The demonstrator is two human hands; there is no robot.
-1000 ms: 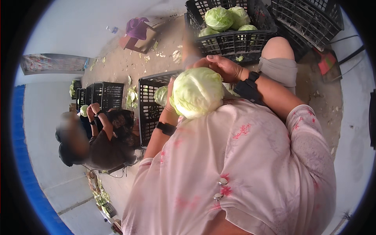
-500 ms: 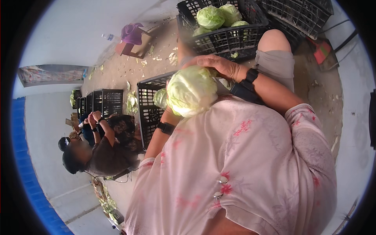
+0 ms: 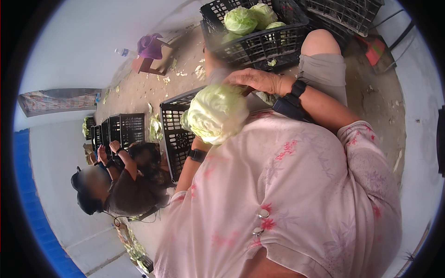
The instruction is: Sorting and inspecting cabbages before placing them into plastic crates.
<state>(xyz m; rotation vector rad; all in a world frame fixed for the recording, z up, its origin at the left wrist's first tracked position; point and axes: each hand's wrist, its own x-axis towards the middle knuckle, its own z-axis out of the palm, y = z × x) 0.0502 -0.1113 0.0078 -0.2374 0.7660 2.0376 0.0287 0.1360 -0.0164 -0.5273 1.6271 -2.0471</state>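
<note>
A pale green cabbage is held up in front of my lap, its right edge smeared by motion. My left hand supports it from behind and below; most of that hand is hidden by the cabbage. Over its upper right side curls my right hand, fingers bent against the leaves. A second, smaller green piece shows at the cabbage's left edge, beside a black plastic crate that stands at my left.
Another black crate with several cabbages stands ahead. Loose leaves litter the floor. A stool with a purple cloth is at the far left, a red dustpan at the right. A seated person works at left near more crates.
The cabbage has shifted slightly left and turned in my hands. My right hand has slid back a little toward its right side. The other person's hands have moved apart.
</note>
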